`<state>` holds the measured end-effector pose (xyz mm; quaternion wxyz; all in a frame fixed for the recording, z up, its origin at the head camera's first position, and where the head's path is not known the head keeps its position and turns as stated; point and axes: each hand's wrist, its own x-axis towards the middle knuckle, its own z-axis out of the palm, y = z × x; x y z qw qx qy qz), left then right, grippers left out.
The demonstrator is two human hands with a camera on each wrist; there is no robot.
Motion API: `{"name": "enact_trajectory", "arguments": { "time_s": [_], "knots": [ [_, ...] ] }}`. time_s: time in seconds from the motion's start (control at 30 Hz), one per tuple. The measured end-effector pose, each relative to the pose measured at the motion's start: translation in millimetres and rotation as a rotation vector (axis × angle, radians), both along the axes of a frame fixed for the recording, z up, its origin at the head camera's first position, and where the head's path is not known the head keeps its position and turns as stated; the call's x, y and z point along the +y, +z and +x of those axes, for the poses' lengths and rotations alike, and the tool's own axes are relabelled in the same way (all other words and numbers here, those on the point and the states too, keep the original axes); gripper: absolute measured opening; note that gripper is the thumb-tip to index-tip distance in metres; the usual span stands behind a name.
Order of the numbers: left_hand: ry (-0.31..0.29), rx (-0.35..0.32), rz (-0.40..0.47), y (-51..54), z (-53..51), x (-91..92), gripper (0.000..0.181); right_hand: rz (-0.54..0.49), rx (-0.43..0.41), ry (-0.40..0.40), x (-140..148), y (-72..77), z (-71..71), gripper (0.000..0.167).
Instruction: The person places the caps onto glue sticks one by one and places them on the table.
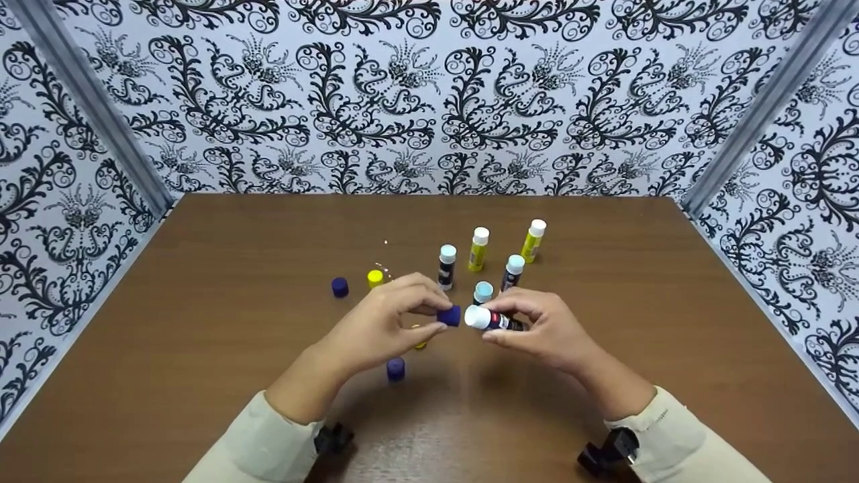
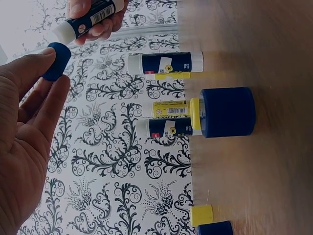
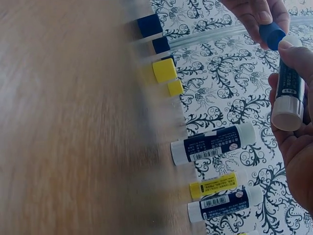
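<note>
Two hands at work above the middle of a brown table (image 1: 221, 282), both clear of its surface. Left hand (image 1: 382, 322): thumb and fingertips pinch a blue cap (image 1: 449, 316), parted only by the cap's own width. Right hand (image 1: 550, 329): thumb and fingers curl round a dark blue glue stick (image 1: 500, 320), closed to the thickness of its barrel. The stick is tilted well over, its white end toward the cap. From above, a narrow gap shows between the two; they sit just beside each other.

Beyond the hands, five more sticks stand upright. Left dark stick (image 1: 446, 270); right dark stick (image 1: 513, 270); middle dark stick (image 1: 482, 293), partly hidden behind the held one. Farther back, a yellow stick (image 1: 478, 251), and a far yellow stick (image 1: 533, 243) to its right.

Loose caps lie to the left: an outer blue cap (image 1: 340, 287) near an upper yellow cap (image 1: 376, 278); a lower yellow cap (image 1: 421, 343), mostly covered by the left hand; a near blue cap (image 1: 396, 369) closest to the person. Pale sleeves (image 1: 268, 436), a black device (image 1: 333, 439) at the left wrist.
</note>
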<state>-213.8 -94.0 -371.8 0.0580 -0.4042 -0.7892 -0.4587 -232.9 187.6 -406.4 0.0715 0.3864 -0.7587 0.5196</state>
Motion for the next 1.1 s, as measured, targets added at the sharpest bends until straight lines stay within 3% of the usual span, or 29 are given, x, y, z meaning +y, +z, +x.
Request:
{"name": "enact_trajectory", "arguments": {
  "time_s": [0.57,1.1],
  "knots": [
    [-0.073,0.019,0.014,3.3,4.0,3.4,0.023,0.055,0.040,0.020,-4.1,-4.3,1.7,0.029],
    [-0.033,0.040,-0.078,2.3,4.1,5.3,0.023,0.100,0.042,-0.005,-3.1,-3.1,3.6,0.028]
  ]
}}
